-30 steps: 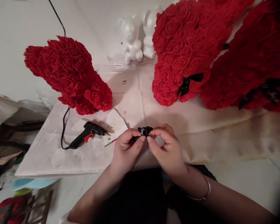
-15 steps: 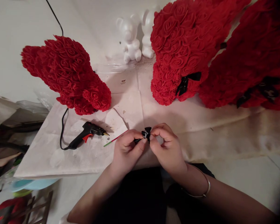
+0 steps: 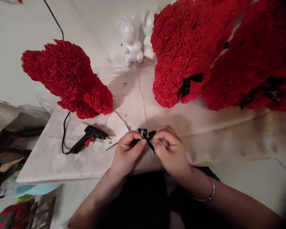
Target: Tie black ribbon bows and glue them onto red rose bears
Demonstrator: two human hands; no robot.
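A small black ribbon bow [image 3: 143, 133] with white lettering is pinched between both hands above the table's front part. My left hand [image 3: 128, 151] is closed on its left side, thumb and index finger at the knot. My right hand [image 3: 170, 149] pinches the right loop, and a ribbon tail hangs down between the hands. Left of my left hand, a black glue gun [image 3: 87, 138] with a red trigger lies on the cloth, its nozzle towards the hands. A piece of white card [image 3: 118, 125] and a thin red and green stick [image 3: 111, 146] lie between them.
A red rose-covered bear [image 3: 69, 79] sits at the left of the table [image 3: 85, 168]. Larger red rose figures [image 3: 181, 47] with black bows stand at the right. White foam bears [image 3: 132, 41] are at the back. A blue basin [image 3: 35, 189] is below the table's left corner.
The bow has opened out between the hands, its lettered loop shifting left and a tail now hanging down. My hands are slightly farther apart. The view has shifted a little.
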